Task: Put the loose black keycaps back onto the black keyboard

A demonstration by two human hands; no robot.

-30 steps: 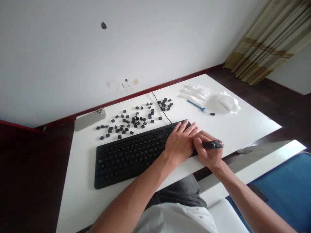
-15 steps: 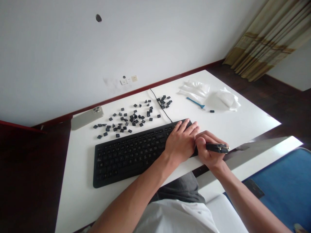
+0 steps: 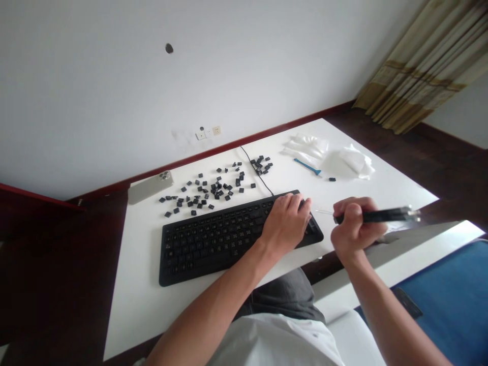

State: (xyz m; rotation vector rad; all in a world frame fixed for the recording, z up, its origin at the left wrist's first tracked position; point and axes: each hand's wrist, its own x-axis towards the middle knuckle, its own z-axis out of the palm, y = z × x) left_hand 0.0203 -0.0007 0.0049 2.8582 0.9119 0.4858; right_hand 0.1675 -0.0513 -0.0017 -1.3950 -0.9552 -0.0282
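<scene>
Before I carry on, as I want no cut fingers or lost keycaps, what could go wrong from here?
The black-handled tool in the right hand has its thin tip aimed toward the left hand, so a slip might jab it. Pushing the keyboard back could scatter the loose keycaps behind it. A tug on the cable might shift keycaps beside it.

White table (image 3: 133, 284), keyboard (image 3: 213, 244), scattered keycaps (image 3: 217, 192), phone (image 3: 150, 189); blue tool (image 3: 308, 166), crumpled plastic (image 3: 307, 146)
</scene>
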